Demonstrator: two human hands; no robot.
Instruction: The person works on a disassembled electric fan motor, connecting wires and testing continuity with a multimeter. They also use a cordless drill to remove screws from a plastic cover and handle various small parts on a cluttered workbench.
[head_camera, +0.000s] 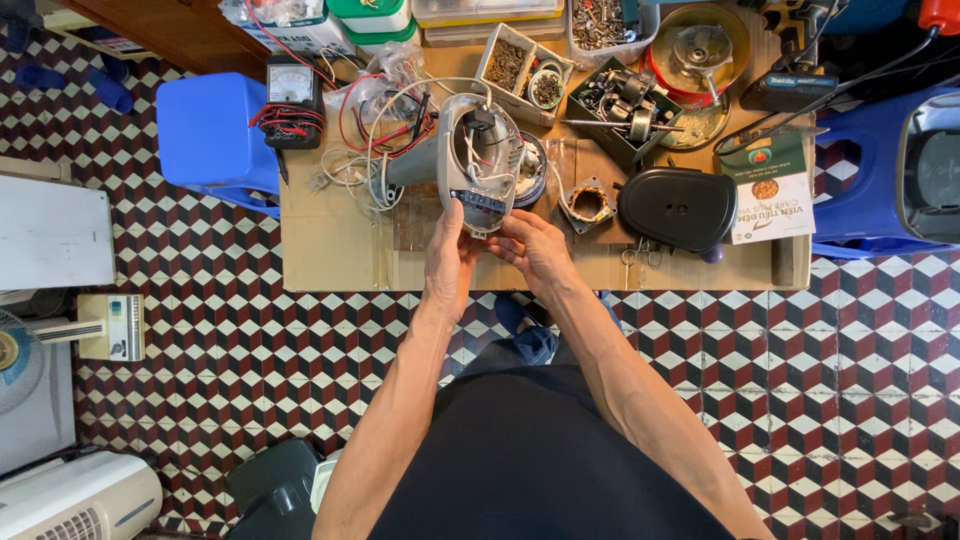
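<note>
Hands working at table edge: left hand (447, 262) steadying opened grey housing (470, 160) from below, right hand (533, 250) pinching its small blue circuit board (481, 203), keeping open side up, wiring exposed, over cardboard-covered table (330, 250).

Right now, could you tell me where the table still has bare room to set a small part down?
Bare cardboard table top lies left of the left hand, below the wire tangle. A narrower strip runs under the black oval cover. The back edge is crowded with parts trays.
</note>
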